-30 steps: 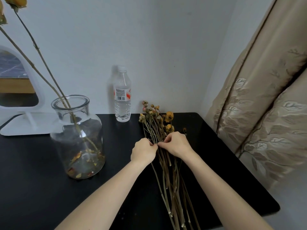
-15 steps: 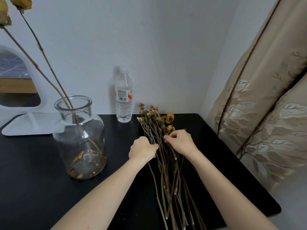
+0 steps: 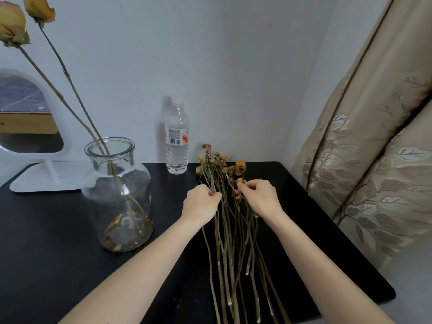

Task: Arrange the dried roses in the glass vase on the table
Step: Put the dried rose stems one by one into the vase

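Observation:
A bundle of dried roses point(image 3: 230, 242) lies on the black table point(image 3: 46, 242), small yellow and pink heads pointing to the wall. My left hand point(image 3: 201, 203) grips a few stems on the left side of the bundle, just below the heads. My right hand point(image 3: 259, 197) pinches a stem on the right side, near a yellow head. The glass vase point(image 3: 118, 195) stands to the left and holds two long-stemmed dried roses point(image 3: 70, 94) leaning left. Fallen petals lie at the vase's bottom.
A clear plastic water bottle point(image 3: 176, 139) stands against the wall behind the bundle. A white-framed mirror point(image 3: 35, 146) on a flat base sits at the back left. A beige patterned curtain point(image 3: 364, 148) hangs close along the table's right edge.
My hands have moved apart a little, splitting the bundle near the heads. The left hand's stems have shifted left. The camera has tilted slightly.

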### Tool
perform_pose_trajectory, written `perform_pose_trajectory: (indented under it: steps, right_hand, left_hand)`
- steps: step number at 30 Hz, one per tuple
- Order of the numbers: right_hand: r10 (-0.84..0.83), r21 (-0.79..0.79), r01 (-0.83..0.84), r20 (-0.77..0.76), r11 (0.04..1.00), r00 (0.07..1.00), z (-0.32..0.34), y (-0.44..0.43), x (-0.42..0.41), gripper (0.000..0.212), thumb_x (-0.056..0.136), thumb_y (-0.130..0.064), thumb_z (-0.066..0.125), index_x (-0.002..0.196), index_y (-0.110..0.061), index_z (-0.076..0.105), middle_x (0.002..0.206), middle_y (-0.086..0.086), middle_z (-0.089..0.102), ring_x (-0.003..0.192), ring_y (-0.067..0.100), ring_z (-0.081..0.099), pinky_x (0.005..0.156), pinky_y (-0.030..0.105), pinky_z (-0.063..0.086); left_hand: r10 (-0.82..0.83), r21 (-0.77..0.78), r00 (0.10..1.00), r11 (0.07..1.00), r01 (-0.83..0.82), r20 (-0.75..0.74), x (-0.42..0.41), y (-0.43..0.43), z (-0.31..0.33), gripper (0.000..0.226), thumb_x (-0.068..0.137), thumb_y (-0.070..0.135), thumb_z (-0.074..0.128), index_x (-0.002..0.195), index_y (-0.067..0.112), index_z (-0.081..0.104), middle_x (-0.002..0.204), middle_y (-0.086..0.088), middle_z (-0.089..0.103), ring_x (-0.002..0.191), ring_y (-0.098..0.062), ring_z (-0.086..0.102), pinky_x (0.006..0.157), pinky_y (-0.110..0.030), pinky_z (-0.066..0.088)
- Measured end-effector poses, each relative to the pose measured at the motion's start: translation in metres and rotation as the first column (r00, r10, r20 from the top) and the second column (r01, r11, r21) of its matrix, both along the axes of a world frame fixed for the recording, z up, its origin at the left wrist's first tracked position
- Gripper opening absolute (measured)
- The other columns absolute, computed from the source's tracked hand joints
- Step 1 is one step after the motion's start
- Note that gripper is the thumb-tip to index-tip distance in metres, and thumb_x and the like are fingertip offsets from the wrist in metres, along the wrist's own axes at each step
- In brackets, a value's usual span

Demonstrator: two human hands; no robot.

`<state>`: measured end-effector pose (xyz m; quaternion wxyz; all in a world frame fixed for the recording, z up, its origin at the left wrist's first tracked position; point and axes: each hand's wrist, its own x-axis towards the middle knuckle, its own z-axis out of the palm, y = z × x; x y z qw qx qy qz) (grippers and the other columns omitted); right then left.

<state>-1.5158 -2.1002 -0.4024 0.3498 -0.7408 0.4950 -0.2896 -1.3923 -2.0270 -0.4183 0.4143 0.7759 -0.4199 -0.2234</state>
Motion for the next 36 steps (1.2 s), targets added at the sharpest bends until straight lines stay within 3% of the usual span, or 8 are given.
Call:
perform_pose_trajectory:
  steps: [3,5,9,18,22,26,30,36]
  right_hand:
    - [0.003,-0.025,-0.003,0.023,1.000,1.000,-0.001,0.002,-0.001,0.023,0.093,-0.029,0.052,0.083,-0.017,0.069,0.079,-0.002,0.066,0.077,0.008,0.064,0.044,0.006,0.038]
    - [0.003,-0.044,-0.001,0.038,0.999,0.999,-0.001,0.002,-0.001,0.023,0.093,-0.028,0.053,0.092,-0.014,0.070,0.082,-0.002,0.066,0.069,0.004,0.059,0.050,0.006,0.038]
    - [0.013,-0.095,-0.008,0.055,0.995,0.998,-0.001,0.003,-0.003,0.019,0.093,-0.023,0.054,0.102,-0.014,0.068,0.090,-0.004,0.065,0.079,0.003,0.057,0.065,0.012,0.040]
    - [0.032,-0.099,-0.030,0.023,0.995,0.999,-0.007,-0.001,-0.009,0.019,0.091,-0.024,0.058,0.105,-0.015,0.067,0.088,-0.006,0.063,0.076,0.001,0.055,0.061,0.009,0.037]
    - [0.049,-0.021,-0.050,-0.081,0.998,0.996,-0.008,-0.005,-0.008,0.006,0.086,-0.024,0.064,0.087,-0.018,0.065,0.082,-0.005,0.061,0.078,0.006,0.058,0.058,0.012,0.040]
    - [0.062,0.042,-0.053,-0.248,0.998,0.967,-0.007,-0.012,0.003,0.018,0.081,-0.024,0.071,0.070,-0.021,0.056,0.075,-0.006,0.056,0.068,0.005,0.053,0.056,0.016,0.040]
    - [0.055,0.077,-0.028,-0.381,0.997,0.923,-0.010,-0.017,0.015,0.015,0.080,-0.027,0.071,0.083,-0.014,0.066,0.084,-0.002,0.060,0.081,0.013,0.059,0.072,0.027,0.049]
    - [0.028,0.069,0.005,-0.468,0.998,0.883,-0.011,-0.019,0.023,0.023,0.080,-0.022,0.070,0.098,-0.009,0.064,0.093,0.006,0.065,0.084,0.019,0.064,0.078,0.035,0.056]
  left_hand:
    - [-0.014,-0.049,0.999,0.999,0.012,-0.035,0.000,-0.001,0.003,0.020,0.089,0.024,0.049,0.075,0.011,0.055,0.071,-0.005,0.059,0.067,-0.022,0.057,0.074,-0.038,0.052]
    - [-0.018,-0.090,0.997,0.996,0.011,-0.071,0.000,-0.001,0.005,0.018,0.089,0.024,0.049,0.074,0.016,0.054,0.071,-0.002,0.058,0.067,-0.020,0.056,0.071,-0.036,0.051]
    - [-0.023,-0.142,0.994,0.990,0.008,-0.108,-0.001,-0.001,0.011,0.022,0.090,0.019,0.048,0.069,0.019,0.053,0.069,-0.001,0.062,0.061,-0.017,0.053,0.068,-0.035,0.048]
    - [-0.043,-0.169,0.984,0.986,0.013,-0.175,0.005,0.008,0.014,0.021,0.095,0.015,0.044,0.081,0.007,0.059,0.061,0.001,0.060,0.045,-0.008,0.045,0.051,-0.021,0.039]
    - [-0.034,-0.182,0.975,0.983,-0.007,-0.221,0.007,0.011,0.013,0.022,0.096,0.015,0.042,0.082,0.010,0.059,0.061,0.002,0.059,0.046,-0.007,0.046,0.050,-0.018,0.038]
    - [-0.022,-0.182,0.968,0.983,-0.024,-0.249,0.009,0.013,0.011,0.024,0.096,0.014,0.043,0.077,0.012,0.058,0.061,0.000,0.059,0.048,-0.008,0.048,0.050,-0.019,0.037]
    - [-0.015,-0.165,0.965,0.986,-0.029,-0.261,0.011,0.015,0.008,0.020,0.096,0.015,0.044,0.085,0.009,0.060,0.062,0.001,0.059,0.049,-0.008,0.048,0.051,-0.020,0.037]
    - [-0.001,-0.150,0.965,0.988,-0.040,-0.262,0.014,0.016,0.005,0.020,0.096,0.015,0.043,0.086,0.010,0.060,0.060,0.001,0.059,0.047,-0.008,0.048,0.049,-0.018,0.037]
